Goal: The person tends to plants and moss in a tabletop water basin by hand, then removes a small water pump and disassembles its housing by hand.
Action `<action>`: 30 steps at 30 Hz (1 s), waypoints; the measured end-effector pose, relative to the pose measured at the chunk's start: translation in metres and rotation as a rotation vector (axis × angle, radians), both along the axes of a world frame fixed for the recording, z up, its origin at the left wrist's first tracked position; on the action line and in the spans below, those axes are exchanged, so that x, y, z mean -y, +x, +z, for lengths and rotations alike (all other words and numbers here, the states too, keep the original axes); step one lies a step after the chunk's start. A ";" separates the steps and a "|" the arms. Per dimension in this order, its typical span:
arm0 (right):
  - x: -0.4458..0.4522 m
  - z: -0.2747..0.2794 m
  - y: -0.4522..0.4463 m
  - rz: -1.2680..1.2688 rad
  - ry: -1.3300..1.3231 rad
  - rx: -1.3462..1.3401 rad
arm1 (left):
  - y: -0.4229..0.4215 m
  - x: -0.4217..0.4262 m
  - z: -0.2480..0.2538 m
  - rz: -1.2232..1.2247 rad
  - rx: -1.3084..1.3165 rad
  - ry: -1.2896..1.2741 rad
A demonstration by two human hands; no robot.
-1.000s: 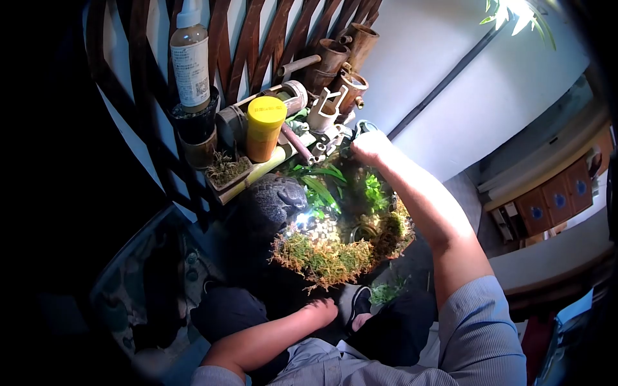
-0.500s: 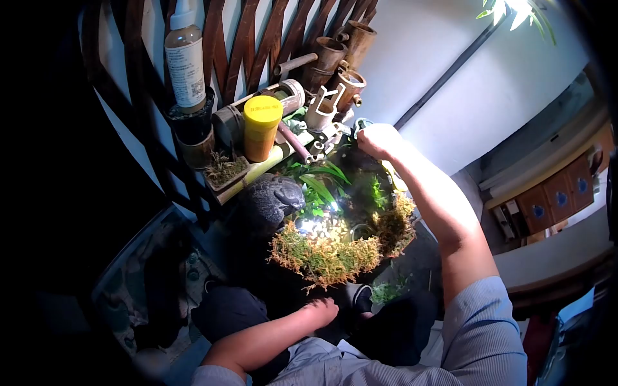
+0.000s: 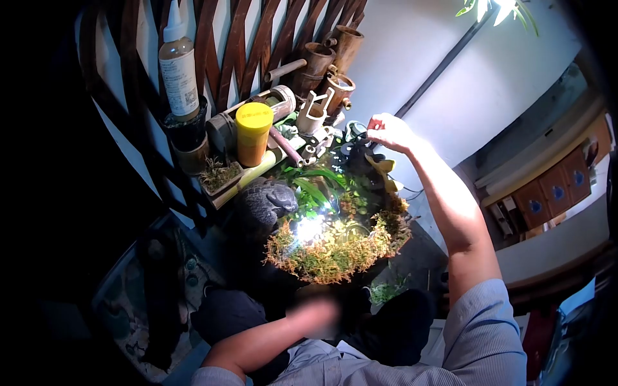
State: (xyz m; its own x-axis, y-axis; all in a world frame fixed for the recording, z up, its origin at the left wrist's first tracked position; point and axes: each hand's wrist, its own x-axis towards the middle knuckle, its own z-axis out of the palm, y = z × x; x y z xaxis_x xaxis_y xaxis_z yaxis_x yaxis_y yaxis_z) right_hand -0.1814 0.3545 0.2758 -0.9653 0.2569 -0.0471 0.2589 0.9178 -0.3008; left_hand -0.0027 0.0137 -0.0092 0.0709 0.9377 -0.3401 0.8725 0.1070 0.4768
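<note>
My right hand [image 3: 391, 132] is raised over the far right edge of a planted water bowl, its fingers curled in a pinch; whatever they hold is too small to make out. Just left of it sits a small round glassy thing [image 3: 355, 130]. Below are yellow shelf-like pieces [image 3: 382, 165] along the rim. My left hand [image 3: 314, 315] hangs low near my knees, blurred, apart from the bowl. Moss [image 3: 335, 257] covers the bowl's near edge. Long green leaves [image 3: 312, 190] stand in the water, with a dark carved turtle-like figure [image 3: 267, 201] at the left.
A yellow-lidded jar [image 3: 253, 135] stands on a bamboo ledge. Behind it are a nozzle bottle [image 3: 178, 71] in a dark cup, a moss tray [image 3: 221, 174] and bamboo tubes [image 3: 315, 67]. A lattice fence [image 3: 248, 48] rises behind. A dark pole [image 3: 444, 61] slants across the wall.
My right hand has moved up and to the right, away from the glassy thing. The view has shifted slightly. My left hand stays low and is now blurred.
</note>
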 end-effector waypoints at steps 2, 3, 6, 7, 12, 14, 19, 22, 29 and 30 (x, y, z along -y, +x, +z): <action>-0.011 -0.006 -0.003 -0.029 -0.086 -0.107 | 0.005 0.000 -0.007 -0.003 -0.195 0.056; -0.011 -0.007 -0.003 -0.019 -0.206 -0.217 | -0.002 0.001 0.012 -0.004 -0.260 0.074; -0.005 0.012 -0.003 -0.184 -0.255 -0.200 | -0.015 0.000 0.035 -0.085 0.088 -0.099; -0.004 0.017 -0.003 -0.244 -0.200 -0.212 | -0.003 0.001 0.008 -0.032 0.035 -0.103; 0.003 0.046 -0.004 -0.187 0.120 -0.116 | -0.006 -0.007 0.014 0.014 -0.023 -0.228; 0.002 0.056 -0.003 -0.093 0.095 -0.028 | -0.008 -0.009 0.015 0.043 0.028 -0.256; -0.005 0.067 -0.003 -0.085 -0.014 -0.139 | -0.026 -0.004 0.053 -0.047 0.191 -0.224; 0.004 0.077 -0.001 -0.176 -0.112 -0.197 | -0.027 -0.006 0.041 -0.053 0.235 -0.218; 0.005 0.075 -0.005 -0.064 -0.290 -0.498 | -0.026 0.006 0.114 -0.308 0.409 0.046; 0.001 0.075 -0.006 -0.015 -0.308 -0.485 | -0.026 0.015 0.142 -0.319 0.532 0.146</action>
